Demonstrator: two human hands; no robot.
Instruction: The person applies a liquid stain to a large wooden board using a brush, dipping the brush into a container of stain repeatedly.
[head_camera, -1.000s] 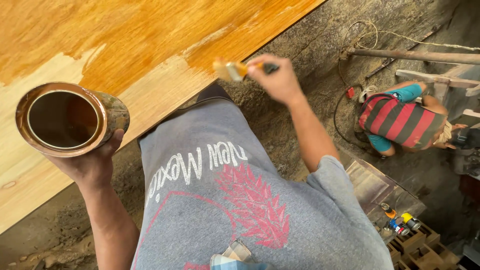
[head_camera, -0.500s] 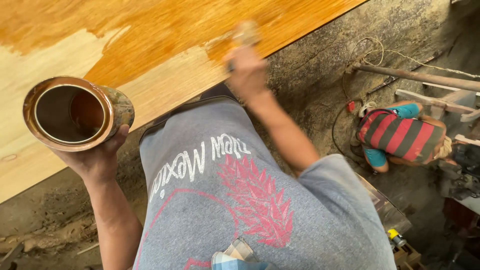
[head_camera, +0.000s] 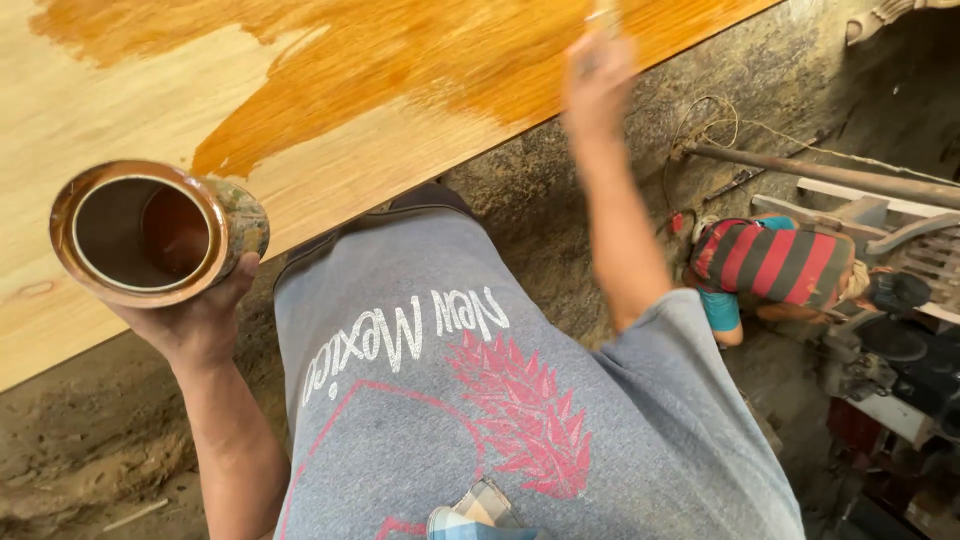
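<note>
Your left hand (head_camera: 195, 320) is gripping low at near left; your right hand (head_camera: 597, 75) is reaching far, arm extended, blurred.

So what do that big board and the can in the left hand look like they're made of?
The board looks like pale plywood: visible grain, part coated in glossy amber stain. The can in the left hand looks like metal, judging by its shiny rolled rim, with its outside smeared in drips.

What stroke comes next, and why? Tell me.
Probably draw the brush in the right hand back toward the pale, bare strip along the board's near edge; amber stain already covers the area beyond. The left hand holds the can.
</note>
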